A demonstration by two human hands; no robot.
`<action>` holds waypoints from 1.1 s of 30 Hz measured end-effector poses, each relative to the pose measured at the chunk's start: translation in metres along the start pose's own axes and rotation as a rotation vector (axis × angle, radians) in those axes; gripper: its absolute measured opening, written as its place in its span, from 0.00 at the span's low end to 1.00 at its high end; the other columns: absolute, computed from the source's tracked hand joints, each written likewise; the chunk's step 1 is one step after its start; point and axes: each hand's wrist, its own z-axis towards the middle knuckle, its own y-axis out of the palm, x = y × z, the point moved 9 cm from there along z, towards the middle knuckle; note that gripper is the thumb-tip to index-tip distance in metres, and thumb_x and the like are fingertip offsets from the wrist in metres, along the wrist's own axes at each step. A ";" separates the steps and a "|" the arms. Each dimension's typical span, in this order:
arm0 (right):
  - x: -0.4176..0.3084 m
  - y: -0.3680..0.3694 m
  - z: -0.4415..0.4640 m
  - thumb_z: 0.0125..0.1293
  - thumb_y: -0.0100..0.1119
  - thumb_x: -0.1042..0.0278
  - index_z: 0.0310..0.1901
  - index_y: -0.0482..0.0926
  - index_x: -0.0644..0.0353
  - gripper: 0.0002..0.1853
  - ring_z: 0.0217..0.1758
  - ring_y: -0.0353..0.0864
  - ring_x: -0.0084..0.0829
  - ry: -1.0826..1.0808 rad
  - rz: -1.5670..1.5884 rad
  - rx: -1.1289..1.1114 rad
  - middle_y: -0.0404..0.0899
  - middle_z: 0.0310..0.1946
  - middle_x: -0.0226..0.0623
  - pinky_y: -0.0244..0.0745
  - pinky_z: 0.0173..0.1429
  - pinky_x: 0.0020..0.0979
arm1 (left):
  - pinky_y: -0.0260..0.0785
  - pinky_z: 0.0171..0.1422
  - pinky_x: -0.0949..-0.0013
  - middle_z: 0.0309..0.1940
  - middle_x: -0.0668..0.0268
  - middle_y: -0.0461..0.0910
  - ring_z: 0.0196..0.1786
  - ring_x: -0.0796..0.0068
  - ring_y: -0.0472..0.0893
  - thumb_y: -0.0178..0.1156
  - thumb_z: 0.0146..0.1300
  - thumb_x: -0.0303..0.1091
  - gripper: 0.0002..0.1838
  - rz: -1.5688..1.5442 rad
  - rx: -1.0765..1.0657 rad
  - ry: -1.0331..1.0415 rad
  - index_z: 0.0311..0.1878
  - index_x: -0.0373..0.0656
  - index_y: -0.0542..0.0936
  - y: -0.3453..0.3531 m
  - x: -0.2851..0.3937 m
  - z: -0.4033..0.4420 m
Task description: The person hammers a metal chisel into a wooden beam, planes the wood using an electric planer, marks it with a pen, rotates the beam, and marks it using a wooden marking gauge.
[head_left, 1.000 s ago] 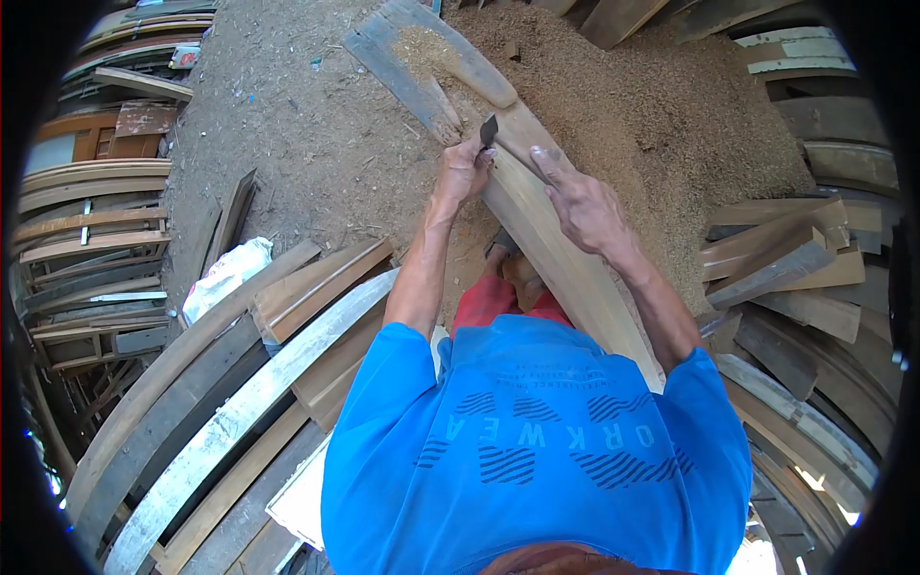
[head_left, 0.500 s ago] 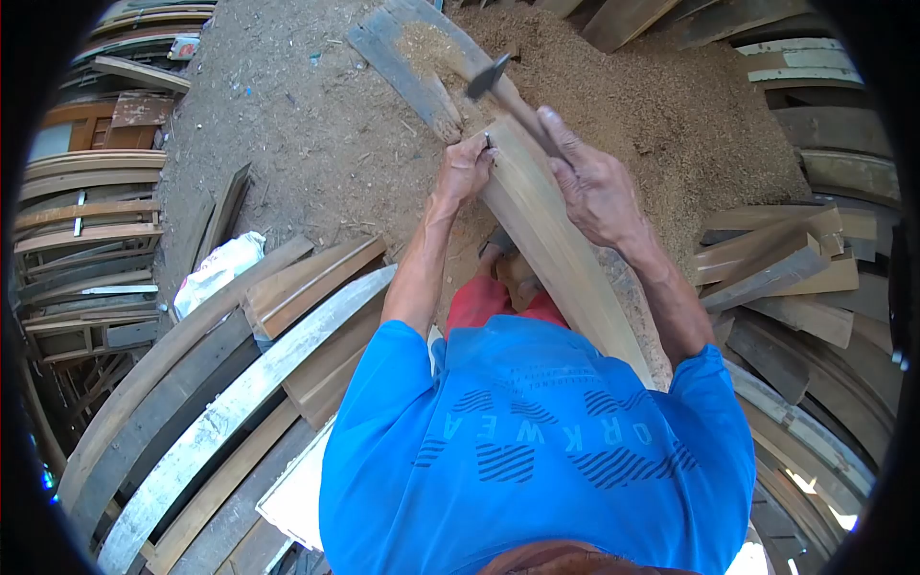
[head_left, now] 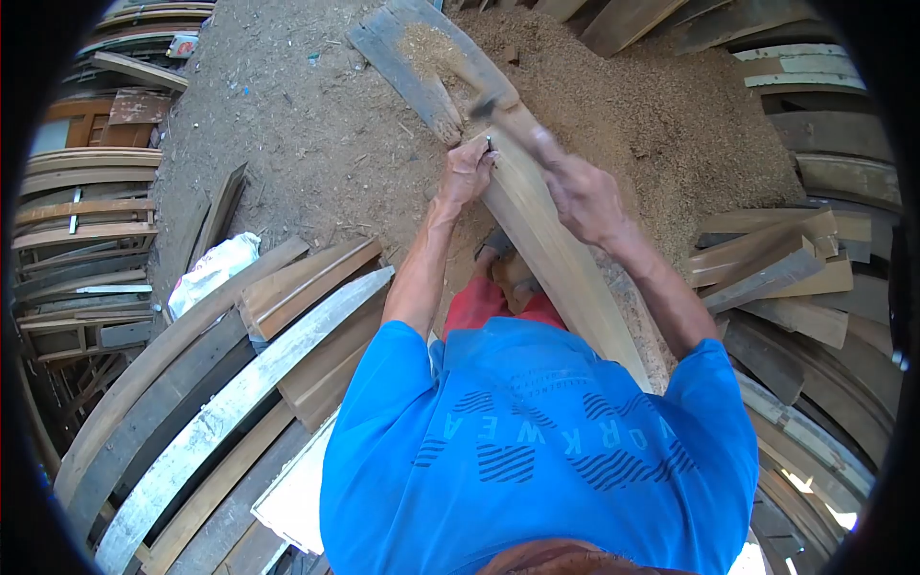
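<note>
My right hand [head_left: 589,203] is wrapped round the wooden handle of a hammer [head_left: 484,106], slightly smeared by motion. The hammer's dark head is just above my left fingers. My left hand [head_left: 466,172] is closed in a pinch at the far end of a long planed plank [head_left: 556,254]. Between its fingertips shows the top of a small dark piece that looks like a nail [head_left: 491,144]; its lower part is hidden. The plank slopes from the far end back toward my body. Its far end is beside a weathered grey board [head_left: 395,69] strewn with sawdust.
A heap of sawdust [head_left: 661,125] covers the ground ahead and to the right. Stacked timber [head_left: 182,402] lies to my left, with a white plastic bag [head_left: 213,276] beside it. More offcuts [head_left: 776,259] are piled on the right. My feet are under the plank.
The hammer head has come down and slightly left, nearer my left fingers, as my right hand tilted. My left hand and the plank stay almost in place.
</note>
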 end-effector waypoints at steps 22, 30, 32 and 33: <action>0.030 0.012 0.002 0.74 0.53 0.65 0.76 0.65 0.53 0.29 0.60 0.82 0.58 0.193 -0.074 -0.223 0.80 0.60 0.58 0.77 0.64 0.49 | 0.75 0.37 0.61 0.28 0.52 0.81 0.30 0.63 0.84 0.65 0.66 0.26 0.02 -0.044 -0.011 -0.034 0.39 0.39 0.82 0.002 -0.001 -0.011; 0.020 -0.002 -0.011 0.77 0.52 0.63 0.74 0.66 0.65 0.28 0.74 0.72 0.52 -0.052 0.431 0.213 0.70 0.71 0.59 0.68 0.76 0.41 | 0.78 0.38 0.66 0.27 0.62 0.84 0.30 0.73 0.84 0.63 0.69 0.26 0.02 -0.086 0.042 -0.156 0.39 0.39 0.82 -0.007 -0.007 0.009; 0.032 0.013 -0.010 0.76 0.52 0.63 0.74 0.66 0.65 0.28 0.76 0.69 0.49 -0.007 0.506 0.200 0.69 0.72 0.57 0.64 0.78 0.39 | 0.79 0.37 0.69 0.27 0.66 0.83 0.30 0.78 0.83 0.63 0.70 0.26 0.03 -0.132 0.028 -0.218 0.39 0.39 0.82 0.003 -0.028 0.005; 0.035 0.016 -0.008 0.76 0.52 0.63 0.74 0.66 0.66 0.29 0.77 0.68 0.47 0.014 0.541 0.194 0.68 0.73 0.56 0.63 0.79 0.39 | 0.79 0.37 0.70 0.27 0.67 0.83 0.30 0.80 0.83 0.62 0.71 0.27 0.04 -0.181 0.028 -0.261 0.39 0.39 0.82 0.005 -0.035 0.005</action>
